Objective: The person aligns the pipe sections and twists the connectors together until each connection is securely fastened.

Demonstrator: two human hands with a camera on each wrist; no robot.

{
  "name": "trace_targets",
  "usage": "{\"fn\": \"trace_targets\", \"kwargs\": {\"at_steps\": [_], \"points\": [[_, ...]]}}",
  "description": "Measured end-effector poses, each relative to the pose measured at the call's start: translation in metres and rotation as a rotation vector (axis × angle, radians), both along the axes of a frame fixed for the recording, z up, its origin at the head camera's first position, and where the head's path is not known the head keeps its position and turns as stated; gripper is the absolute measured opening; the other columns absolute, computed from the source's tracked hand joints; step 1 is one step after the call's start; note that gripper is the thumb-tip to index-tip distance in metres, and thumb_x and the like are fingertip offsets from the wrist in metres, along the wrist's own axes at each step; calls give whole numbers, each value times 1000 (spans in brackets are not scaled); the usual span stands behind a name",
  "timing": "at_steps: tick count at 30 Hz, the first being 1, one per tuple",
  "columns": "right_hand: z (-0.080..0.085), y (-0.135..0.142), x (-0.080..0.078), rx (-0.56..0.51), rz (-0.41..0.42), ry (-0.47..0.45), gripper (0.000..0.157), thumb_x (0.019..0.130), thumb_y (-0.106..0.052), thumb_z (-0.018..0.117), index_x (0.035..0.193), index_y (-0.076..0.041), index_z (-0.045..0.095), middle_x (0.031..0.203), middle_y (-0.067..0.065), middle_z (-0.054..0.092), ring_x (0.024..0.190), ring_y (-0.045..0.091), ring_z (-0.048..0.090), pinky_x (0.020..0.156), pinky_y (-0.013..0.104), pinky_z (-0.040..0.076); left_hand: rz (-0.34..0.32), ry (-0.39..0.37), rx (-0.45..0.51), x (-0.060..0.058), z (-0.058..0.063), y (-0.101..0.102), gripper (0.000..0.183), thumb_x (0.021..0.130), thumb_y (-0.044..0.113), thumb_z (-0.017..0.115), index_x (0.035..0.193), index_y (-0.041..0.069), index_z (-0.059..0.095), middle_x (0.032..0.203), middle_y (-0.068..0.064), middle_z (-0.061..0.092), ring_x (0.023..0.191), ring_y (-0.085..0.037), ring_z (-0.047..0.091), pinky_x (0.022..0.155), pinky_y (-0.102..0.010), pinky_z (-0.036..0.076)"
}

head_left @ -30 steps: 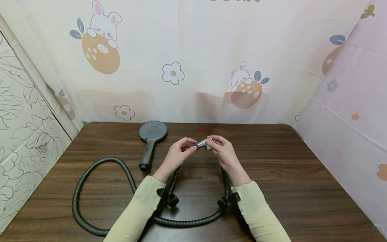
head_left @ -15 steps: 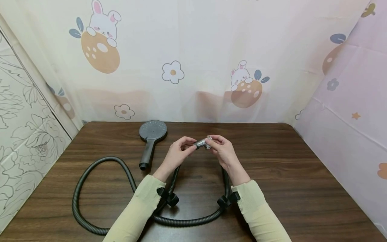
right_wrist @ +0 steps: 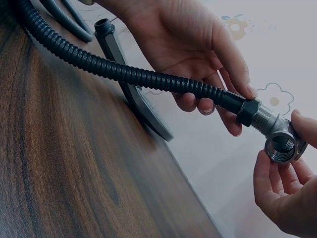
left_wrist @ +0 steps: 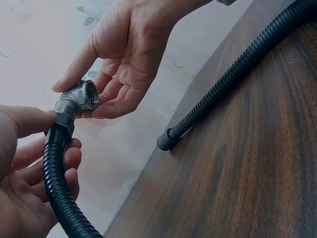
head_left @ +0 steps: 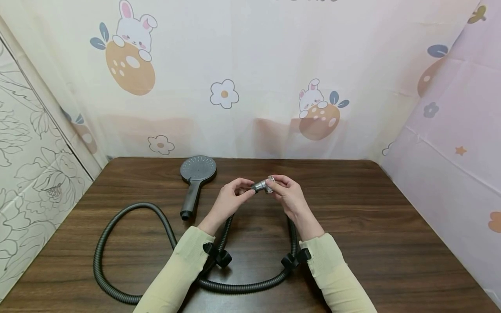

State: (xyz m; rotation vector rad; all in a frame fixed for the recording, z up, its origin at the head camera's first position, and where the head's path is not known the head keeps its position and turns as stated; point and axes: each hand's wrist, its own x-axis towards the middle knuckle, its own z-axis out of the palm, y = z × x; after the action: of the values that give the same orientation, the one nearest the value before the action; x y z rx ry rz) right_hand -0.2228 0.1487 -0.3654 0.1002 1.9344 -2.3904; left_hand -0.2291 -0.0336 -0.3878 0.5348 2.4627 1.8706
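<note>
In the head view my left hand [head_left: 227, 201] and right hand [head_left: 291, 199] meet above the table. My left thumb and fingers hold the end of a black ribbed shower hose [right_wrist: 138, 77] at its black hex nut [right_wrist: 247, 111]. A silver metal pipe fitting [left_wrist: 74, 96] is pinched between my right thumb and fingers. Its threaded neck [right_wrist: 264, 120] meets the nut, with several threads showing outside it. One wide, internally threaded opening of the fitting faces the right wrist camera. The hose's other end [left_wrist: 166, 141], with a dark cap-like collar, lies on the table near my right wrist.
A dark grey shower head [head_left: 198, 168] lies face up on the brown wooden table [head_left: 391, 243], left of my hands. The hose loops [head_left: 99, 256] across the table's left and front, passing under my left forearm. Patterned curtains [head_left: 266, 56] hang behind the table and along its sides.
</note>
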Motion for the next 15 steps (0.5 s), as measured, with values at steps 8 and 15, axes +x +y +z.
{"fn": "trace_targets", "kwargs": {"at_steps": [8, 15], "points": [[0, 0, 0, -8, 5, 4, 29, 86, -8, 61, 112, 2, 52, 94, -5, 63, 80, 6, 61, 73, 22, 51, -9, -24, 15, 0, -1, 0, 22, 87, 27, 62, 106, 17, 63, 92, -1, 64, 79, -30, 60, 63, -29, 47], [0, 0, 0, -9, 3, 7, 26, 87, -6, 60, 110, 1, 53, 92, -6, 64, 79, 5, 62, 73, 23, 51, -20, -19, 13, -1, -2, 0, 25, 88, 28, 60, 109, 15, 62, 93, -10, 64, 80, -33, 59, 63, -28, 47]]}}
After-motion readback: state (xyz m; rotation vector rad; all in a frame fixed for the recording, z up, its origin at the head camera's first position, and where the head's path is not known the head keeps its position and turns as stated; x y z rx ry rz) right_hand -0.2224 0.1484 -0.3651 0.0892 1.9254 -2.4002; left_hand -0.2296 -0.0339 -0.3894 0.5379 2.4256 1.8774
